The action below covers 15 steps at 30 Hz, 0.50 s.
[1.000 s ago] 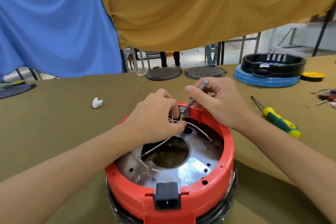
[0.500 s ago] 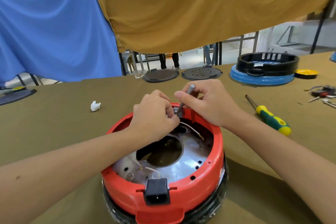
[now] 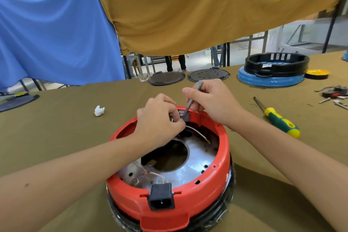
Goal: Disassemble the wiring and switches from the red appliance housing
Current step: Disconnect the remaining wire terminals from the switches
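The red appliance housing is sitting upside down on the olive-covered table, close to the person, its open rim facing up and a black power socket showing on the near wall. Both hands are working at the far rim of the housing. The left hand is curling shut over the far inner edge, its fingertips pinching something small there that I cannot make out, with a white wire trailing from under it across the shiny metal plate inside. The right hand is gripping a thin gray tool between thumb and fingers, holding it tilted with its lower tip pressing down at a small metal part on the far rim, just beside the left fingertips. A yellow-and-green screwdriver is lying on the table to the right of the housing, well apart from the hands, and a small white scrap is lying to the left.
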Motion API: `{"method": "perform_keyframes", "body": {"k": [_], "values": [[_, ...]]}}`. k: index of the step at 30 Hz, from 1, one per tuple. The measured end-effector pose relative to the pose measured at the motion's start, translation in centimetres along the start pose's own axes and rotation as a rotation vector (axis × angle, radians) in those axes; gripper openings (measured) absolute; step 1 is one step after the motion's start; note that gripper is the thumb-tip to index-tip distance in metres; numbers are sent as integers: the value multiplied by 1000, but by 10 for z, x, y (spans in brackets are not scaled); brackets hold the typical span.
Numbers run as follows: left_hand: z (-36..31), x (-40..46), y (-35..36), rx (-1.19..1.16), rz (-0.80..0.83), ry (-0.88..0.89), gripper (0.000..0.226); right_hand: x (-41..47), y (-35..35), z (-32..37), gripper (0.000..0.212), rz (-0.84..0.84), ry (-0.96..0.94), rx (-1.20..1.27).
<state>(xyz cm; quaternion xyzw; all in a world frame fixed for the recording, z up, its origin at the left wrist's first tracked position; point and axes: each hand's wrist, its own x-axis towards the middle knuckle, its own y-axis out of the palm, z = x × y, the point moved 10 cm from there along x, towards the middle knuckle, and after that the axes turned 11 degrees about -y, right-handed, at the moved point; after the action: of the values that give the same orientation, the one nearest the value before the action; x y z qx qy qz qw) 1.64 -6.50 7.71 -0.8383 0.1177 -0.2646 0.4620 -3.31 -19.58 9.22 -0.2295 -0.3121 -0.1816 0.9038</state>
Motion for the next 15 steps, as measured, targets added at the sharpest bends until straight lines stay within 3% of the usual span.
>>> {"method": "perform_keyframes", "body": {"k": [8,15], "values": [[0,0,0,2,-11,12,27,-5,1,29,29,38,-219,-238],[0,1,1,-8,-8,21,28,0,2,16,31,49,-112,-163]]}}
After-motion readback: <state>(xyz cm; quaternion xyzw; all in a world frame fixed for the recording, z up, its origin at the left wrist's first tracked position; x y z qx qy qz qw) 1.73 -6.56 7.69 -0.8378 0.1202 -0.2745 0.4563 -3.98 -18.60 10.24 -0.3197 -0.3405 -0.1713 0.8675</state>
